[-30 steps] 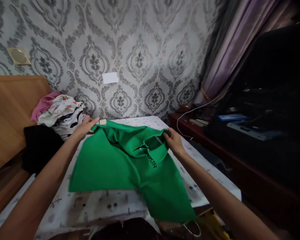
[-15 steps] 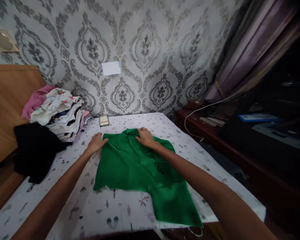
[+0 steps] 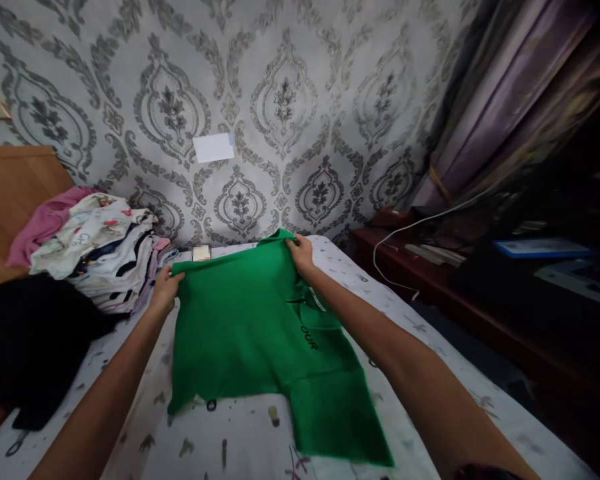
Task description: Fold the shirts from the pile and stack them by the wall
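A green shirt (image 3: 230,327) with dark lettering is spread over the white patterned sheet (image 3: 200,440), its far edge raised off the surface. My left hand (image 3: 166,288) pinches the far left corner of the cloth. At the far right, near a fold of the shirt, my right hand (image 3: 301,253) grips the same edge. Between the hands the fabric is stretched fairly straight. One sleeve lies toward me at the lower right.
A stack of folded clothes (image 3: 115,260) rises at the left, with a black garment (image 3: 40,347) before it. A small card-like box (image 3: 201,253) sits behind the shirt. A white cable (image 3: 380,241) runs over the dark red furniture (image 3: 375,243) at right.
Both hands now grip the shirt's far edge and have lifted it. The cloth is pulled smoother and wider, its left corner shifted left. The camera view has turned slightly.
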`<state>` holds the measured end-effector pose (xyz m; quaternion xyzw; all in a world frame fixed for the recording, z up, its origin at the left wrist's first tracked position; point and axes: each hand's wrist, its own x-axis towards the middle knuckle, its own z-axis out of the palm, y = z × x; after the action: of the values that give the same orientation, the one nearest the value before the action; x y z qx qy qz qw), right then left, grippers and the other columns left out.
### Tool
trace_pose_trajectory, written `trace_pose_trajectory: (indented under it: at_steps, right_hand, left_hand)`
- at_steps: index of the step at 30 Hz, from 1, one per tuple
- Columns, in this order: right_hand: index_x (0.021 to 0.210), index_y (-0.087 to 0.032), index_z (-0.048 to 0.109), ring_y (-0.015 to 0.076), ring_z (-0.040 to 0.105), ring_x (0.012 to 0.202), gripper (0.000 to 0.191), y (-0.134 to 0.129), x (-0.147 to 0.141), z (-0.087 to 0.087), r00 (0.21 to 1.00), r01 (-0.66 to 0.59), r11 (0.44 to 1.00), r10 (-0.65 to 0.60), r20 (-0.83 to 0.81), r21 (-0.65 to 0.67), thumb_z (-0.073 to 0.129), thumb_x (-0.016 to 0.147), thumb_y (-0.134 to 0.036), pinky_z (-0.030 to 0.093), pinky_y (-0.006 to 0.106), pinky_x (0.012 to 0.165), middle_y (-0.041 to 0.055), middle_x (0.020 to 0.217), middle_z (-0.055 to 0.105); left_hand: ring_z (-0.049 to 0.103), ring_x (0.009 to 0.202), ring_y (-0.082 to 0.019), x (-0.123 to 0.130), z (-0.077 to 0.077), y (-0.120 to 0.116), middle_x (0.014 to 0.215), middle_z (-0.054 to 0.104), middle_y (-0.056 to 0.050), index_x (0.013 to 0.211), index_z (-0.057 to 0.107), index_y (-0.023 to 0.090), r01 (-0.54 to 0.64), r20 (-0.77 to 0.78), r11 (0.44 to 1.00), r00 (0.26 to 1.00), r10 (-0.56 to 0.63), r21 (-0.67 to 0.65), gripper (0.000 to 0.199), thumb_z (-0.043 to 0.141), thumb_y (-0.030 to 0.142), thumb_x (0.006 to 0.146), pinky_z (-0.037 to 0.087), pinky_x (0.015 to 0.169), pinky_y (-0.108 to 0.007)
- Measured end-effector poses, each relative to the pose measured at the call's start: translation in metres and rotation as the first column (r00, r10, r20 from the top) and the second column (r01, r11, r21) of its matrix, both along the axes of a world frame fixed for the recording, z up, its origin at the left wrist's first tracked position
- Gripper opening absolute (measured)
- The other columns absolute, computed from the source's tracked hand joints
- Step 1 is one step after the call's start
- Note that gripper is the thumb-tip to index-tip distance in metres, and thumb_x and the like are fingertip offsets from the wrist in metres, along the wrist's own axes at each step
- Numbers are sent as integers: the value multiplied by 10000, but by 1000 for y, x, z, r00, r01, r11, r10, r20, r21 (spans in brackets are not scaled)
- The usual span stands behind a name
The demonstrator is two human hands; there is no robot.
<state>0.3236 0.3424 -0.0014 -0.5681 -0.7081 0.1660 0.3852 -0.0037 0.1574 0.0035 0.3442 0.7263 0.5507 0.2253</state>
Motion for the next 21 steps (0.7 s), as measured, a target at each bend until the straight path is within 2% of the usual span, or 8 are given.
trace_pose_trajectory:
  at_steps: [2,5,8,10,13,16,19,21]
  right_hand:
    - [1047,-167,676,224,621,904,289,13,-4,-8,999,37,998,-38,-22,-49,494,886,-325,461,296,801,74,981,706]
    - [1044,-188,684,231,638,846,255,23,-7,-27,997,72,987,-76,-22,-143,575,824,-261,479,317,782,60,899,709]
    - [1102,-193,670,215,652,844,288,23,1,-40,997,74,978,-79,-19,-196,559,838,-227,490,309,789,62,933,715]
    - [1127,-186,664,197,659,821,294,16,16,-42,998,56,975,-61,-15,-217,546,862,-231,492,293,773,66,961,718]
    - [1127,-172,664,188,659,816,283,-11,49,-42,1000,27,973,-27,4,-229,539,891,-265,488,288,770,73,959,719]
    - [1122,-171,664,210,653,916,290,-56,86,-45,999,12,977,-5,33,-215,585,874,-298,476,309,840,88,1002,716]
    - [1193,-178,637,239,630,1031,402,-103,114,-51,995,-29,990,41,86,-141,651,822,-333,462,326,880,117,1155,681]
    - [1273,-191,594,240,632,1010,501,-125,125,-54,991,-49,993,62,120,-105,668,797,-326,465,320,833,114,1169,672]
  left_hand:
    - [507,480,-128,-4,-3,4,625,515,72,987,528,209,-10,12,999,1000,10,-50,247,601,266,759,379,477,-224]
    - [508,472,-136,-3,-14,6,600,507,71,973,512,207,-5,16,989,1000,7,-149,282,611,266,716,376,473,-228]
    - [555,528,-152,-1,-23,-1,627,527,56,993,513,204,13,20,979,1000,-9,-202,302,602,307,723,419,504,-243]
    - [590,575,-166,0,-22,-10,659,543,45,1020,522,203,33,24,974,999,-28,-224,340,605,359,729,450,529,-260]
    - [635,630,-186,2,-16,-33,707,591,25,1062,537,200,81,48,966,996,-71,-245,461,662,446,692,491,573,-286]
    - [667,658,-200,8,-9,-66,722,630,19,1168,514,206,165,109,951,984,-141,-260,639,721,519,651,518,601,-297]
    - [706,699,-235,21,-7,-100,742,665,6,1237,488,224,269,200,911,956,-214,-312,743,766,554,632,547,606,-321]
    - [730,763,-263,33,-8,-118,798,700,-14,1252,473,242,320,254,893,936,-245,-317,798,809,548,596,576,648,-348]
